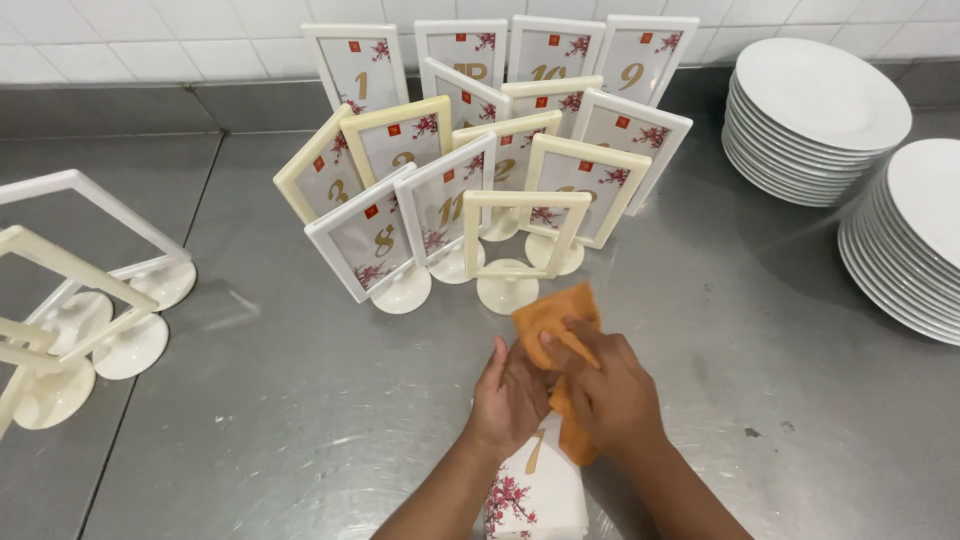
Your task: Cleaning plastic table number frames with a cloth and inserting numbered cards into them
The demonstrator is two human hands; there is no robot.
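Note:
My right hand point(608, 385) presses an orange cloth point(556, 310) down onto a white card with a gold numeral and red blossoms point(535, 485), lying on the steel counter. My left hand point(508, 400) rests beside it, fingers on the card's upper edge under the cloth. Just beyond my hands stands an empty cream frame on a round foot point(512, 250), with no card in it.
A cluster of white and cream numbered table-sign frames point(470, 150) stands at the back against the tiled wall. Several empty frames point(70, 300) stand at the left. Two stacks of white plates point(815, 115) point(915, 240) sit at the right on the steel counter point(780, 380).

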